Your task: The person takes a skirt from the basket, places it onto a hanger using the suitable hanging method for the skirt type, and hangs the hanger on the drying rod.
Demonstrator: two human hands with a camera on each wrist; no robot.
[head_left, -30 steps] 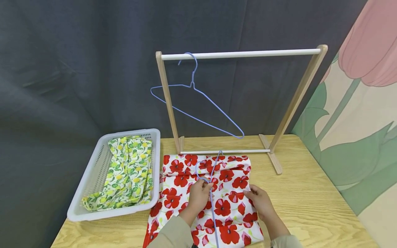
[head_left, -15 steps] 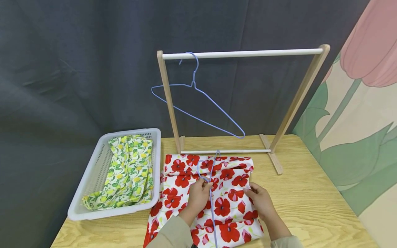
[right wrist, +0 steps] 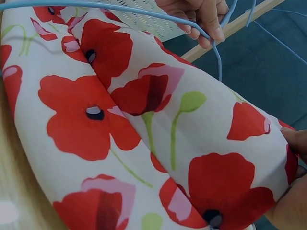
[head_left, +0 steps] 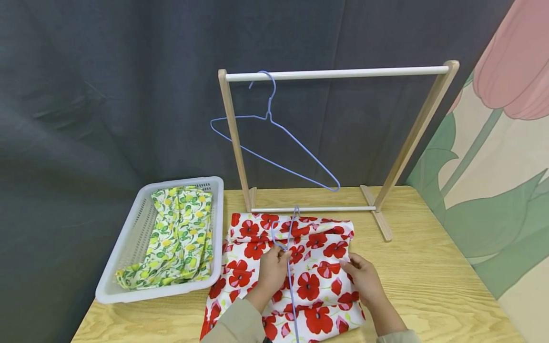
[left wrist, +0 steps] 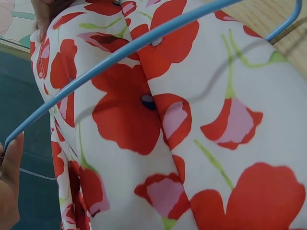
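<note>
My left hand [head_left: 273,270] pinches a blue wire hanger [head_left: 291,286] near the base of its hook, above a white cloth with red flowers [head_left: 309,286]. In the right wrist view the left hand's [right wrist: 199,17] fingertips close on the hanger [right wrist: 144,13]. My right hand [head_left: 366,280] pinches the right edge of the flowered cloth; in the right wrist view its thumb and fingers [right wrist: 292,139] lie at the cloth's edge. The left wrist view shows the hanger [left wrist: 120,53] crossing over the flowered cloth [left wrist: 124,110].
A wooden rack with a white top bar [head_left: 343,74] stands at the back, a second blue hanger [head_left: 296,141] hanging from its left end. At left, a white basket [head_left: 124,238] holds a folded lemon-print cloth [head_left: 182,233]. A dark curtain [head_left: 86,119] is behind.
The held hanger's hook has shifted slightly left relative to the cloth. The left hand moved a little left, the right hand slightly right; both keep their grips.
</note>
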